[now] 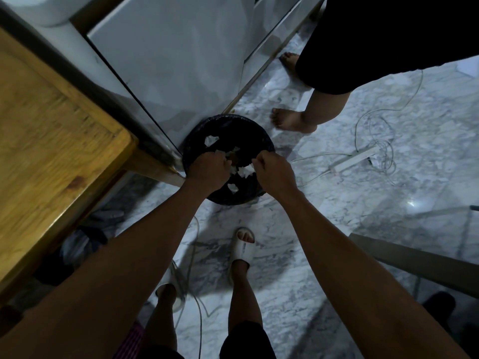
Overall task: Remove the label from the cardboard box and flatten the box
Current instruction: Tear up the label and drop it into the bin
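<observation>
Head view, looking straight down at a grey-veined white marble floor (324, 211).

Both bare arms reach forward over a round bin lined with a black plastic bag (267, 143), which stands on the floor against the foot of a white glossy cabinet (166, 68).

Left hand (207, 169): fingers curled in a loose fist over the near-left rim of the bin. Small pale scraps show at its fingertips; it seems to pinch one, but contact is hard to make out in the dim light.

Right hand (274, 169): fingers curled, fingertips drawn together over the near-right rim, a white scrap just beside them. Whether it holds anything cannot be told.

Torn white paper scraps (211, 140) lie scattered inside the bin, several between the two hands. Whether these are label pieces cannot be confirmed. The cardboard box itself cannot be identified; a flat brownish-grey panel (414, 260) lies at the right edge, material unclear.

A yellow wooden tabletop (51, 130) fills the left side. A white power strip (353, 159) with tangled white cables lies on the floor to the right of the bin. The wearer's feet are in white slide sandals (242, 248). A second person in black shorts stands barefoot at upper right, one bare foot (290, 120) near the bin.
</observation>
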